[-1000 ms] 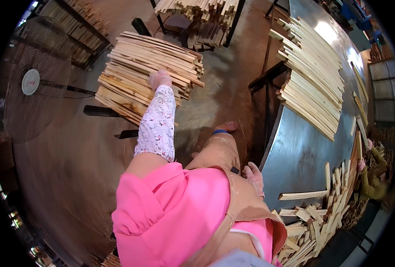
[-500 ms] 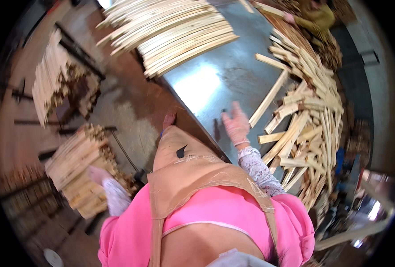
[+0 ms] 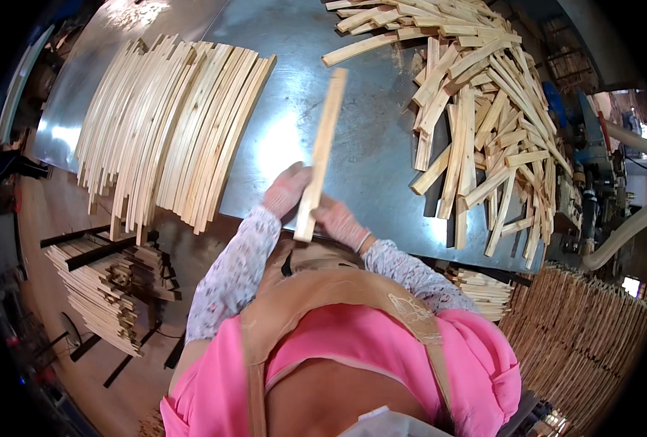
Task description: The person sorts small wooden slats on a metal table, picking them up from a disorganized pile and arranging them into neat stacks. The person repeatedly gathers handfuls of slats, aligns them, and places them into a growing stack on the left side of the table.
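Bare metal tabletop [image 3: 294, 44] lies open at twelve o'clock beyond the held wooden slat [image 3: 324, 146], flanked by aligned slats [image 3: 192, 131] at ten and a jumbled slat heap [image 3: 467, 149] at two.

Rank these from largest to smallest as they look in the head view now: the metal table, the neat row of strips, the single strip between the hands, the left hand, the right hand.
1. Metal table
2. Neat row of strips
3. Single strip
4. Left hand and right hand: too alike to rank.

a slim pale wooden strip [image 3: 326, 138] — leaning rightward — between the hands [image 3: 287, 191].
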The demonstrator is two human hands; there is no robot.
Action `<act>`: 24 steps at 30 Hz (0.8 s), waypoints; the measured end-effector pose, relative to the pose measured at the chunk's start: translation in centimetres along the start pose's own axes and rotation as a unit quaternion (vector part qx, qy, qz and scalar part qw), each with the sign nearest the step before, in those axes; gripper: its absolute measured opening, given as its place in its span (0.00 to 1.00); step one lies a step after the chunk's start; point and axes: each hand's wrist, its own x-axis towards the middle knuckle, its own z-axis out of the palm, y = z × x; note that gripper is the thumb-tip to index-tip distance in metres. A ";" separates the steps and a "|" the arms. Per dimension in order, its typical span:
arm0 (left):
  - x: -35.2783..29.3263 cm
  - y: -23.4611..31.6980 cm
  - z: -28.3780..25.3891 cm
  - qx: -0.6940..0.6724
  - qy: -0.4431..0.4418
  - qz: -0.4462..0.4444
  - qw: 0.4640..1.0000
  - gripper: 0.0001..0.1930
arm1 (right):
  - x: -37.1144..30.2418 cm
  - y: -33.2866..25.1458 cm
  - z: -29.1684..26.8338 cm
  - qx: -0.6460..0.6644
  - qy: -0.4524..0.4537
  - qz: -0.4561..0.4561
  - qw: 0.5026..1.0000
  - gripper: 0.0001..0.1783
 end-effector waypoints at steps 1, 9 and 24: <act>1.4 1.9 0.1 0.024 -0.035 -0.107 0.993 0.35 | 0.0 -2.0 1.4 0.079 -0.050 0.097 0.991 0.24; 0.2 -0.1 -10.0 0.605 0.248 -0.034 0.756 0.34 | 10.4 -4.5 -1.6 -0.189 0.121 -0.055 0.973 0.28; 0.1 -3.4 -14.6 0.519 0.248 0.129 0.808 0.42 | 38.9 -17.0 -6.5 -0.279 0.177 -0.077 0.941 0.25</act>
